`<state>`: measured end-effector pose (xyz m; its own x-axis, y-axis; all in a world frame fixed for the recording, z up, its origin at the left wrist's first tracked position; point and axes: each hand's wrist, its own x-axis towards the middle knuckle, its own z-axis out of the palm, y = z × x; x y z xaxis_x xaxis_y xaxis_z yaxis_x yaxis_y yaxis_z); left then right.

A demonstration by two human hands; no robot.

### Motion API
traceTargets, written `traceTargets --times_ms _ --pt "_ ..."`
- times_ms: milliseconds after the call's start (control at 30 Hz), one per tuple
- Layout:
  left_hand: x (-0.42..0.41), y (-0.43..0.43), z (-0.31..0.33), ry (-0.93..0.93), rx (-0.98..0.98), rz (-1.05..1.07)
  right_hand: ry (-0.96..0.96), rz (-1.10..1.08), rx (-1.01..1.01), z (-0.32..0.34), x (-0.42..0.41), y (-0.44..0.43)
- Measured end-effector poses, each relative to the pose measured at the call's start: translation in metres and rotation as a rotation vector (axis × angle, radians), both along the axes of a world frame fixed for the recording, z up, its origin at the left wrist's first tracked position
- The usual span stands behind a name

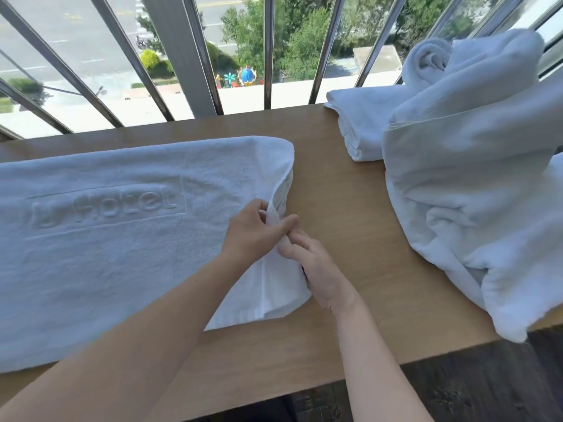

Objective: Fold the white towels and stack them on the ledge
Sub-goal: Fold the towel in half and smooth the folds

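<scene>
A white towel (115, 248) with an embossed "Hotel" mark lies flat across the left half of the wooden ledge (344, 208). My left hand (254, 231) pinches the towel's right edge between thumb and fingers. My right hand (316, 266) holds the same edge just below, with its fingers tucked under the fabric. At the back right sits a folded white towel (359, 126). A big pile of unfolded white towels (475, 184) fills the right side and partly hides the folded one.
Slanted metal window bars (268, 53) run along the ledge's far edge, with a street and trees far below. The ledge's near edge drops to a dark floor (475, 385). Bare wood shows between the flat towel and the pile.
</scene>
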<state>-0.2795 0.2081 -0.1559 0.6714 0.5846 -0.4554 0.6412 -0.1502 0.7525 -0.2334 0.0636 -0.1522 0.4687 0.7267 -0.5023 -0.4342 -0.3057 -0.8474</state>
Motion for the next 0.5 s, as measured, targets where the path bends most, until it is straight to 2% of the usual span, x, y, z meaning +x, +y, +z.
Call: traceTargets --times_ms 100,167,333,500 --pt "-0.007 0.017 0.002 0.004 -0.083 0.093 0.150 0.062 0.066 -0.001 0.003 0.005" --pt "-0.013 0.026 0.004 -0.010 -0.146 0.117 0.143 0.024 0.027 -0.003 0.012 0.010" --pt "-0.035 0.039 0.002 -0.053 -0.327 0.225 -0.129 -0.100 -0.109 -0.011 0.045 0.051" --pt "-0.064 0.058 0.003 -0.148 -0.559 0.292 -0.352 -0.006 -0.166 -0.014 0.074 0.111"
